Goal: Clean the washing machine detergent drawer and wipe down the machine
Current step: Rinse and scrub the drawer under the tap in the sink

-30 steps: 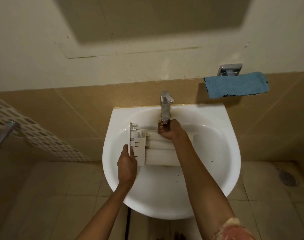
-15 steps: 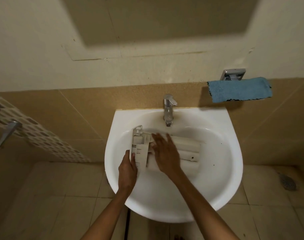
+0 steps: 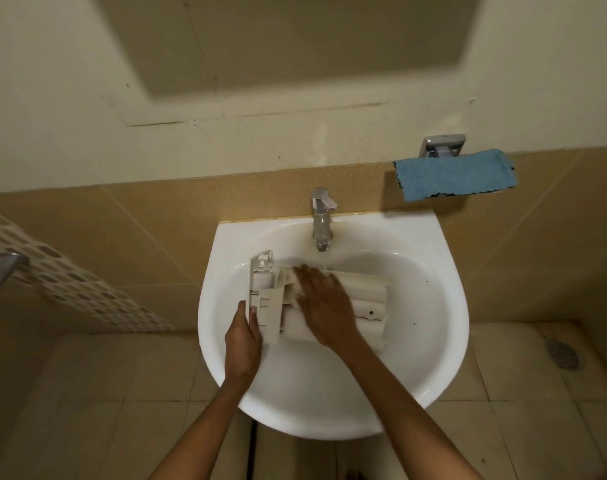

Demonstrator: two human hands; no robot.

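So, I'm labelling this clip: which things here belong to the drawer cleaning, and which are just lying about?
In the job: detergent drawer, left hand gripping it, right hand flat on it, sink, tap, probably the blue cloth.
Lying about: chrome wall holder, patterned panel, floor drain.

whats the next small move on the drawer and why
Probably slide the right hand along the drawer toward its other end, rubbing the channels: water seems to run from the tap onto it, the left hand grips its front panel, and the right hand lies flat on top.
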